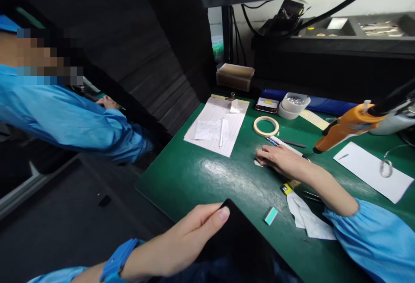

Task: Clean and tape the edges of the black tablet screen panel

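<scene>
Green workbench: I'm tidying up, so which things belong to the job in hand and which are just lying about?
Seemingly in use:
black panel, held in the left hand
small white piece, by the right hand

Apparently lying about:
tape roll
clipboard
green-and-white block
creased white sheets

Clipboard (231,97): printed form (234,123), white pen (222,132) lying on it
Tape roll (255,126): cream, flat on green desk (184,166)
White tub (287,112): small shiny pieces (295,100) inside
Orange handheld tool (350,126): black tip angled down-left
White sheet (363,166): clear coil (385,175) on top
Co-worker (81,121): blue sleeve, left of desk
</scene>
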A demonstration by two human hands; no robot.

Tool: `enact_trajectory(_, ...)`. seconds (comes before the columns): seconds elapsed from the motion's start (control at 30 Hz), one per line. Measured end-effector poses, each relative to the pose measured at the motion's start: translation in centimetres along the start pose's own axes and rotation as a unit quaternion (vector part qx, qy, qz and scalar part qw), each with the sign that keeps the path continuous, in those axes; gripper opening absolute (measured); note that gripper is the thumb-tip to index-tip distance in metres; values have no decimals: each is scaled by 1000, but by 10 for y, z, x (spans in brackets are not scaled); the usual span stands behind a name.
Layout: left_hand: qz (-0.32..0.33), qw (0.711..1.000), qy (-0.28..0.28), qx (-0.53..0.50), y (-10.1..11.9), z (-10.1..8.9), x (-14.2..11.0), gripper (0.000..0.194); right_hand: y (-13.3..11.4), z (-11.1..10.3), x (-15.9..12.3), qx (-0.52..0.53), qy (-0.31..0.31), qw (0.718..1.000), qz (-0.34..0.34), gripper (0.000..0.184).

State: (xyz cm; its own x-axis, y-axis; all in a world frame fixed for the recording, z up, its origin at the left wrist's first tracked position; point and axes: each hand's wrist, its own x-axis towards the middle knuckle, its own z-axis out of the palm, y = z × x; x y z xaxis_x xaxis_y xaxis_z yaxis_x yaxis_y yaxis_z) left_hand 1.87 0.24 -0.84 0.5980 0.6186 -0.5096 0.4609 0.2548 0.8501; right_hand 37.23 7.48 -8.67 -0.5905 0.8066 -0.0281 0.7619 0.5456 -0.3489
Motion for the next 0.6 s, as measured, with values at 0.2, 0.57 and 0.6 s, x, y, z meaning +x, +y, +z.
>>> enact_trajectory(0.2,-1,1000,5,-1,-2,0,0,66,5,4,-1,31,1,999,-7,31)
enact_trajectory(0.57,-14,999,-24,-25,5,-1,-2,68,4,-1,-3,83,7,996,-7,44)
enact_trajectory(0.6,-12,999,-27,-28,6,-1,-2,68,5,0,-3,79,7,997,-5,43)
